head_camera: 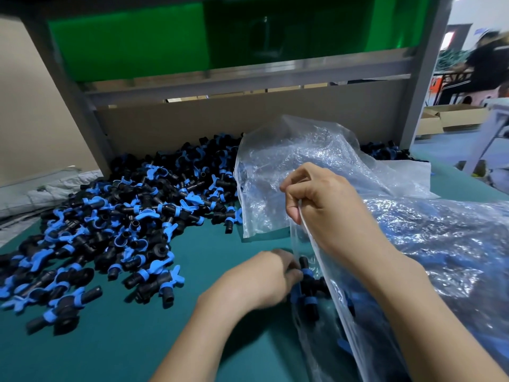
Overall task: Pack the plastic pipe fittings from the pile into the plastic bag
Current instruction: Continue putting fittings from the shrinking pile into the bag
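two hands over a teal counter (192,340): left hand (271,277) grips a few black, blue-collared fittings (307,282) at one clear plastic bag (338,304), right hand (322,199) pinches its rim, one pile (115,221) beyond counting lies left.

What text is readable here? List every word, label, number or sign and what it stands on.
None can be read.
The bluish sign in the far background is too blurred.
The plastic bag, the pile of fittings and the cardboard panel show no print.
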`<state>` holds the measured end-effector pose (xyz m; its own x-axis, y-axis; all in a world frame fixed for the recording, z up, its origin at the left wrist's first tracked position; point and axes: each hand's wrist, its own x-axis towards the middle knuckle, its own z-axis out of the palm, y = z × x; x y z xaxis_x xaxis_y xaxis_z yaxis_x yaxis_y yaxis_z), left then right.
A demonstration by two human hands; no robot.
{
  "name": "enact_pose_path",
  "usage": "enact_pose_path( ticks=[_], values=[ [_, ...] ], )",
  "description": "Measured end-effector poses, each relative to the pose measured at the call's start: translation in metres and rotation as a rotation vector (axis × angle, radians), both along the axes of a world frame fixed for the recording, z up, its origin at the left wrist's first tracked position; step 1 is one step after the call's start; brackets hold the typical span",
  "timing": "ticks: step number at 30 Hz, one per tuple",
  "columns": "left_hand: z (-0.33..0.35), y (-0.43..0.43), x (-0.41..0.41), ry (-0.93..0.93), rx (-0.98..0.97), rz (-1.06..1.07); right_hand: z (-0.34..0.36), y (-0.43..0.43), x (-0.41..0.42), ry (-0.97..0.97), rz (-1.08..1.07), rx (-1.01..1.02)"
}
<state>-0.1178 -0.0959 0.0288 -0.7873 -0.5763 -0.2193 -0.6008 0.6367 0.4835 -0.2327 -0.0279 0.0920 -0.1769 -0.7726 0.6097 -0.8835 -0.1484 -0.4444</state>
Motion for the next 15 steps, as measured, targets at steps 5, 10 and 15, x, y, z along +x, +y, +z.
enact_pose_path(
  ticks=[5, 10, 15],
  values=[
    [0.001, 0.001, 0.003, -0.024, 0.123, 0.048, 0.000, 0.000, 0.002, 0.002, -0.002, 0.012],
    [-0.002, 0.010, -0.003, -0.192, -0.028, -0.064, -0.001, 0.001, 0.001, 0.004, 0.005, -0.009],
    [0.001, 0.015, -0.002, -0.215, -0.128, -0.109, 0.000, 0.001, 0.000, 0.001, 0.004, -0.007]
  ],
)
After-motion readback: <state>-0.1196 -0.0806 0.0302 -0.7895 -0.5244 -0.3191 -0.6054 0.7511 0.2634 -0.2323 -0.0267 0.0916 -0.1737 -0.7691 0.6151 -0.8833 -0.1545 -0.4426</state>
